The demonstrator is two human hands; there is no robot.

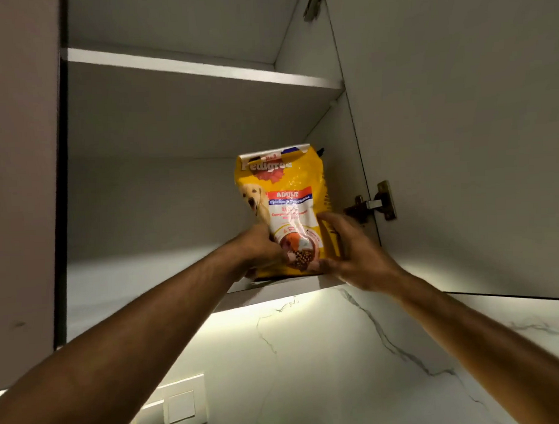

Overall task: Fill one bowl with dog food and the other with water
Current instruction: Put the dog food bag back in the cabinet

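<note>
While the wall cupboard [175,200] filled most of the head view, its door [461,139] stood swung open at three o'clock, with an upper shelf [201,66] bare across twelve o'clock and the marble-veined wall [310,354] lit from beneath at six o'clock. On the front edge of the lower shelf [281,292], just right of centre, the yellow dog food bag [284,208] stood upright with its top folded shut. Both forearms rose from seven and five o'clock to meet at its base. The left hand [260,251] was closed around the bag's lower left corner, its fingers pressed into the packet. The right hand [353,250] cupped the lower right side, fingers [328,217] spread partly open and touching the packet. A hinge [372,203] sat just right of the bag. No bowl and no water showed anywhere, so by my judgement the task had barely begun: the food was only being fetched, and both fillings remained to be done.
</note>
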